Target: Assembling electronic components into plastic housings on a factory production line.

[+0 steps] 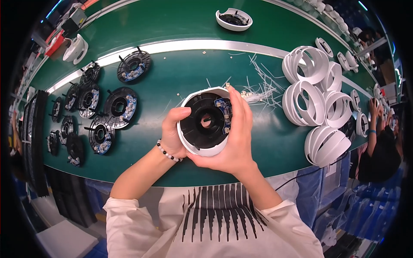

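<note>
Between my two hands is a white round housing (205, 151) with a black disc (193, 122) seated inside it. A blue circuit board (221, 107) with small white connectors lies along the disc's right side, and the disc has a hole at its centre. My left hand (174, 129) grips the housing's left side, the thumb at its rim. My right hand (238, 137) wraps round the right side, fingers pointing away from me along the wall. Beyond the right fingertips lies a loose bunch of thin white wires (262, 92) with small connectors.
Several black discs with blue circuit boards (121, 107) stand on the left of the green table (146, 150). White rings (305, 103) are stacked at the right. Past a pale metal rail (193, 45), a white housing (234, 19) rests on a green surface. Another person's arm (372, 129) shows far right.
</note>
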`<state>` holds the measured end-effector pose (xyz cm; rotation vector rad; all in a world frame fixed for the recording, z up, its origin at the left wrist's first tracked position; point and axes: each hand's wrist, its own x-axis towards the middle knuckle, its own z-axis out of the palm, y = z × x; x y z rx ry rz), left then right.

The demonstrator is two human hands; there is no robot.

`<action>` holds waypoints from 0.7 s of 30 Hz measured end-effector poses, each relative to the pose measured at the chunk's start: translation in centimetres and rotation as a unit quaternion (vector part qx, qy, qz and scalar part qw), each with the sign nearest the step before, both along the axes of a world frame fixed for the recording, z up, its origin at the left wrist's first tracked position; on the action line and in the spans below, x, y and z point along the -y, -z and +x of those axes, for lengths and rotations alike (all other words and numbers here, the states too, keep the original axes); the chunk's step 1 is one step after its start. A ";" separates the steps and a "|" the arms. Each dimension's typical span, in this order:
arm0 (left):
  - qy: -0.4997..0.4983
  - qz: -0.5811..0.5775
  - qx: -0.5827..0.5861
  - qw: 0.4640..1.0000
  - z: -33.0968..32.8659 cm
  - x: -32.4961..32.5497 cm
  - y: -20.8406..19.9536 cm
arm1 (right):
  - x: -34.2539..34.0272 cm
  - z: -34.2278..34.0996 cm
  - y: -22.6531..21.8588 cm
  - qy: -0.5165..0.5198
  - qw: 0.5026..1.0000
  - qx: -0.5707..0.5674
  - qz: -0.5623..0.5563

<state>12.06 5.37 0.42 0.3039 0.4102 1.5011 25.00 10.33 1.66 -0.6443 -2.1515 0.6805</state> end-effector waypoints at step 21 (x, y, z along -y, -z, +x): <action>-0.004 -0.144 0.072 0.987 -0.4 -1.2 -0.2 | -2.5 1.0 -0.2 -0.110 0.977 -0.093 0.154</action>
